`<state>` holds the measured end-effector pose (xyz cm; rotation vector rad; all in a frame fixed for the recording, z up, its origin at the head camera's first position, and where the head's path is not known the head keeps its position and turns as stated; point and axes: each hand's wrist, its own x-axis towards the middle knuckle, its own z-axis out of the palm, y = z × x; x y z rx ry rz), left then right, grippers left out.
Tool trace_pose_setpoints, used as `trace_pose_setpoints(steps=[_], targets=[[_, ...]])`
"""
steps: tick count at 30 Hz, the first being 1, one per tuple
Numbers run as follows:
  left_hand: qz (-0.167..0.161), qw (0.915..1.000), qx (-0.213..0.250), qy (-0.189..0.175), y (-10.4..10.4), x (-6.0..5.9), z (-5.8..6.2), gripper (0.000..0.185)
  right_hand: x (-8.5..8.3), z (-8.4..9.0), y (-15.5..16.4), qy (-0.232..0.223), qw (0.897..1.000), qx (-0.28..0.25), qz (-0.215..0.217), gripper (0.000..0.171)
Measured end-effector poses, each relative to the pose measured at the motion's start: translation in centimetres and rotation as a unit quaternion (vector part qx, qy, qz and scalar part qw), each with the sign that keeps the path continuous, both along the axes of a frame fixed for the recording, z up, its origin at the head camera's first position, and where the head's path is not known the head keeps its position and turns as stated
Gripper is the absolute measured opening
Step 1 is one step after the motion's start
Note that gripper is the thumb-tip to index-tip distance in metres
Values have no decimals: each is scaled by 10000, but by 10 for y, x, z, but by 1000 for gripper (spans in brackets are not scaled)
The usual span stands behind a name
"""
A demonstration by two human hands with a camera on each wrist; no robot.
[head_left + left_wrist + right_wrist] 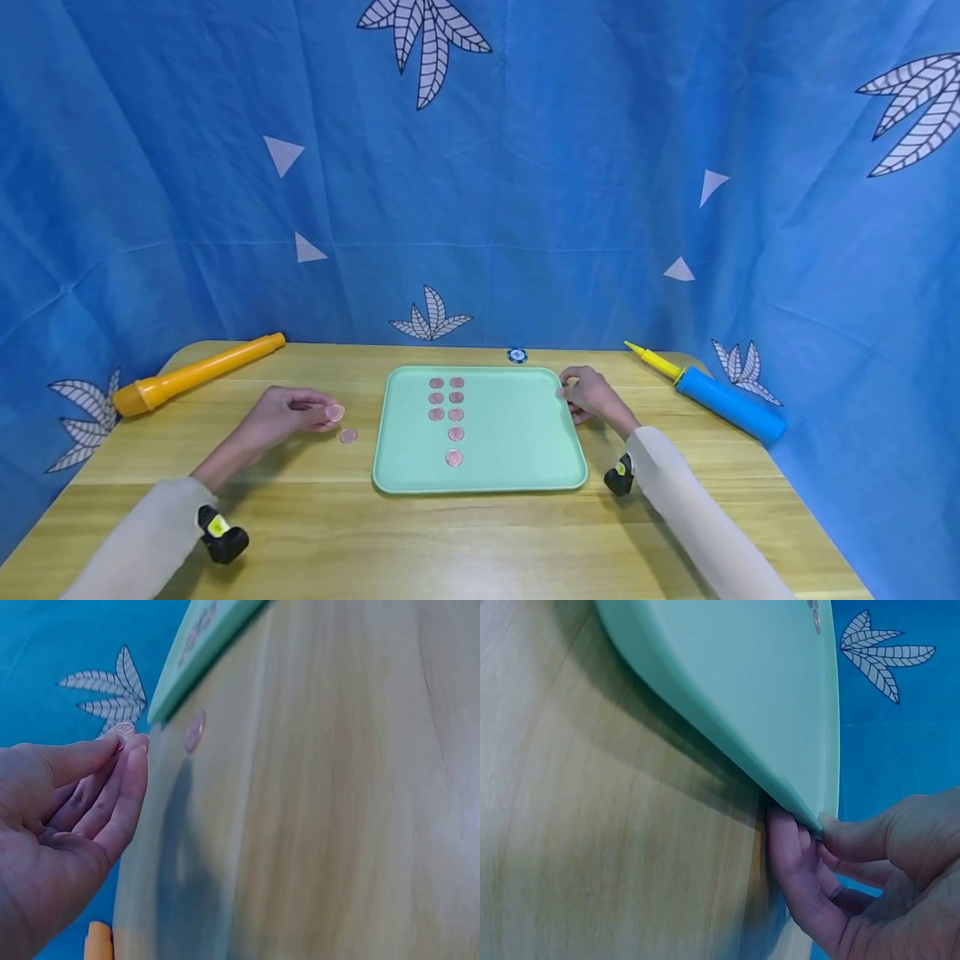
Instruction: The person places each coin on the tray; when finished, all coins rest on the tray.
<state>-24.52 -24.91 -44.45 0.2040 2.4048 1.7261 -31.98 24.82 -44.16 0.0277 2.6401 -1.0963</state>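
Left of the tray, my left hand [288, 410] pinches a copper-coloured coin [337, 413] between thumb and fingertips, above the table. Just below it, a second coin [348, 436] lies flat on the wood; the left wrist view shows this loose coin [196, 731] near the tray's edge. On the pale green tray [517, 433], several similar coins form two columns, the left one of three and the right one [456, 433] longer. My right hand [590, 395] grips the tray's right rim, with the thumb on top and fingers underneath, as the right wrist view shows.
An orange baton-like tube [198, 373] lies at the table's back left. At the back right is a blue hand pump [727, 404] with a yellow nozzle. A blue and white poker chip [517, 355] sits behind the tray. Blue patterned cloth [480, 192] hangs behind the table.
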Motion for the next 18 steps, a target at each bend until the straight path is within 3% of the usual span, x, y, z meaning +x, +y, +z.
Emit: trace_pose_setpoints(steps=[10, 18], targets=[[-83, 9985, 464, -264, 23, 2, 8, 43, 1, 1, 1, -4, 10000, -14, -55, 17], [316, 9947, 844, -487, 50, 2, 9, 43, 2, 1, 0, -24, 10000, -36, -82, 19]])
